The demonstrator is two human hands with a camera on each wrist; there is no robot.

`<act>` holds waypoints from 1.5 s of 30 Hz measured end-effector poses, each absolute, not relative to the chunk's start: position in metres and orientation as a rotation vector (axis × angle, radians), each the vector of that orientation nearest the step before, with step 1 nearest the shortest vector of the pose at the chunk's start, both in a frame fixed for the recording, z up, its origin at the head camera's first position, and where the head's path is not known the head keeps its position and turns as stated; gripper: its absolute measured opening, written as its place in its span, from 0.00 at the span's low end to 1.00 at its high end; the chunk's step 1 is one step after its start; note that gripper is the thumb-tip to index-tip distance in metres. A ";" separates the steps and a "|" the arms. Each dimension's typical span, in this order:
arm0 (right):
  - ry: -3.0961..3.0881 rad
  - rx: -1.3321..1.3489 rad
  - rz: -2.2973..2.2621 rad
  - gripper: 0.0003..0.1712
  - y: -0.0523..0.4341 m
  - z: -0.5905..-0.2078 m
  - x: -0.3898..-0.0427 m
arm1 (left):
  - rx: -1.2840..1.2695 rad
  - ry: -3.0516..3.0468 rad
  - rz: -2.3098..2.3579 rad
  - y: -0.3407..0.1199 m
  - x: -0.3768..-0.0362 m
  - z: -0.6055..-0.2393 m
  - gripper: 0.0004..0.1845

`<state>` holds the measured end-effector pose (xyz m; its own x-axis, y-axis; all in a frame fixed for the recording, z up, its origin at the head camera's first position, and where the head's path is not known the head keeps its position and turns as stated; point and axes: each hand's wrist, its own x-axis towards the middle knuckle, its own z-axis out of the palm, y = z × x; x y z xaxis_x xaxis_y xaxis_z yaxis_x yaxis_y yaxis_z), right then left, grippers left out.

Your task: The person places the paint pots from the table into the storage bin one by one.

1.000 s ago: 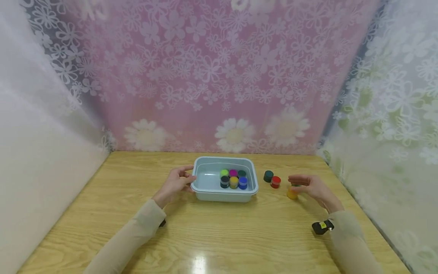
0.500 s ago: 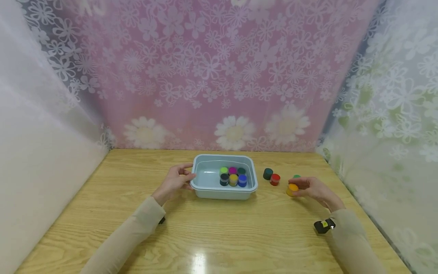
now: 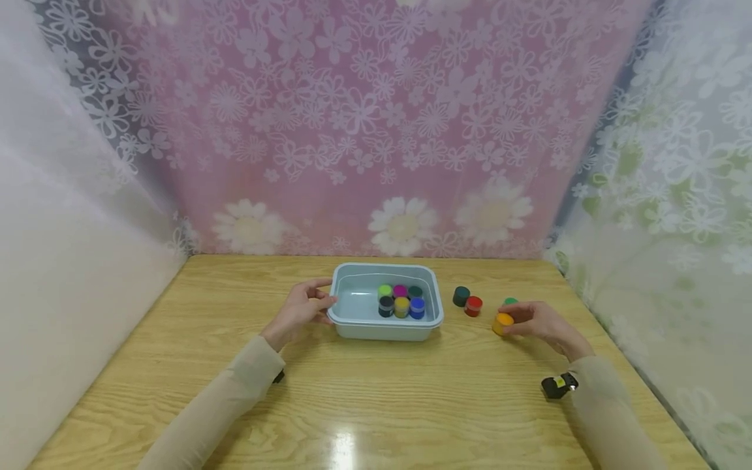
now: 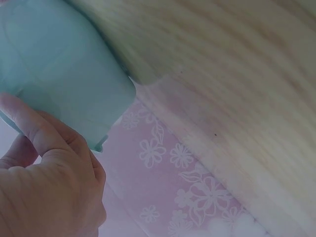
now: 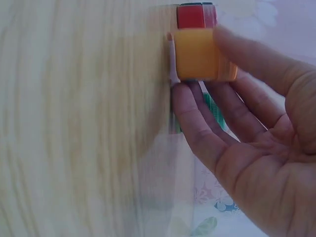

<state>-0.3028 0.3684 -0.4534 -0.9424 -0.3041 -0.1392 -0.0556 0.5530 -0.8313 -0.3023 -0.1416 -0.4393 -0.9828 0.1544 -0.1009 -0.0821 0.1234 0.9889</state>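
Fingers [image 5: 197,123] of the right hand [image 3: 543,321] curl round the orange-lidded pot [image 3: 502,322], thumb on one side and fingertips on the other: a side pinch, so the lid stays up and the pot can lift straight off. In the right wrist view the pot sits in that pinch with the red pot [image 5: 196,15] right behind it. Whether the orange pot is off the wood yet, I cannot tell.

Left hand [image 3: 301,312] holds the near-left corner of the pale blue tub [image 3: 352,324], thumb over the rim and fingers against the outer wall, most likely to stop the tub sliding on the smooth table [image 3: 376,405].

Inside the tub, six pots stand upright in two rows of three, packed against the right side: green, magenta and dark green behind; black, yellow and blue in front. The left half of the tub floor is bare.

Loose pots on the table to the right of the tub: a dark green pot [image 3: 461,296] touching the red pot, and a small green pot [image 3: 510,301] just behind the right hand's fingers. All within short reach of that hand.
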 end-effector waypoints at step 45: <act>2.315 -0.343 -1.721 0.31 0.231 -0.413 -0.312 | 0.064 2.206 1.976 -0.142 -0.303 -0.443 0.30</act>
<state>-0.3119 0.2311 -0.4132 -0.9445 -0.3248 -0.0493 -0.0464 0.2803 -0.9588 -0.3034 -0.1415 -0.4428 -0.9830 0.1510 -0.1048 -0.0876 0.1164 0.9893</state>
